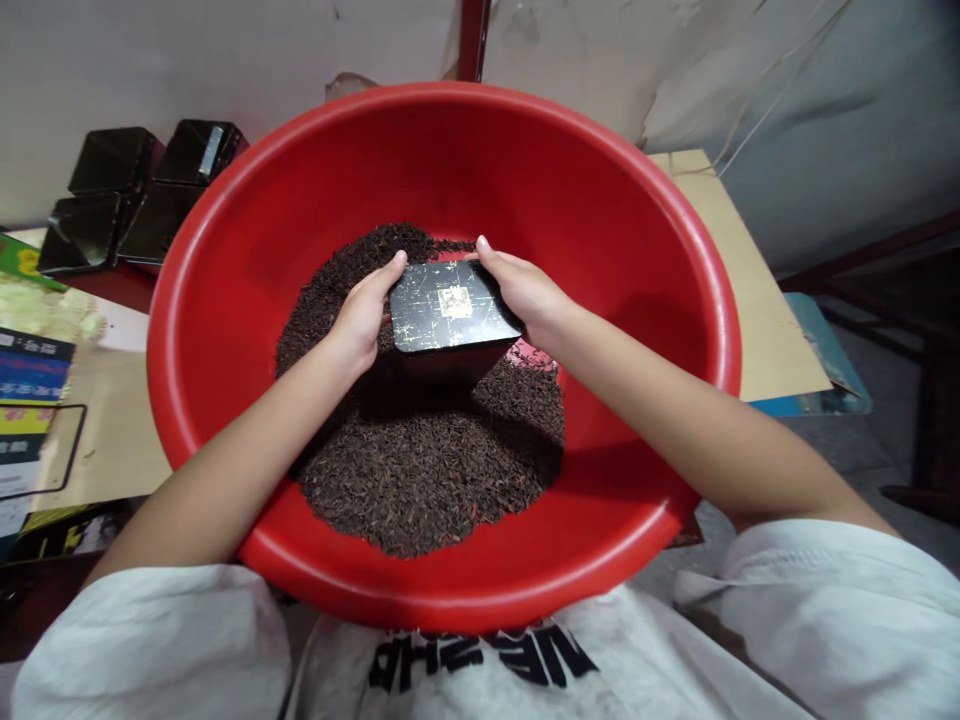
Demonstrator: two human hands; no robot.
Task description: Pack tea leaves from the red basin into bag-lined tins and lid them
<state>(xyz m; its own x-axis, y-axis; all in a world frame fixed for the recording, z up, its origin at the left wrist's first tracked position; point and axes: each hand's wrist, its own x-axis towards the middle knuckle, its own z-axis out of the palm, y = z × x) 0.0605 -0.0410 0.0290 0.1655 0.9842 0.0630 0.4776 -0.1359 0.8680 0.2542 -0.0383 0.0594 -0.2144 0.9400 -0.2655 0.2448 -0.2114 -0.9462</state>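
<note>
Box with gold flecks is clamped between left hand and right hand over loose brown leaves in the red tub, apparently a steadying step, any next move likely needing an even two-handed grip

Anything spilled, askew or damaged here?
No spill visible: the dark shreds lie inside the red basin. Only the wall stands out: behind the basin, toward the picture's right, its surface looks cracked or peeling.

Single head-worn view, forward and steeply down, close above the red basin
</note>
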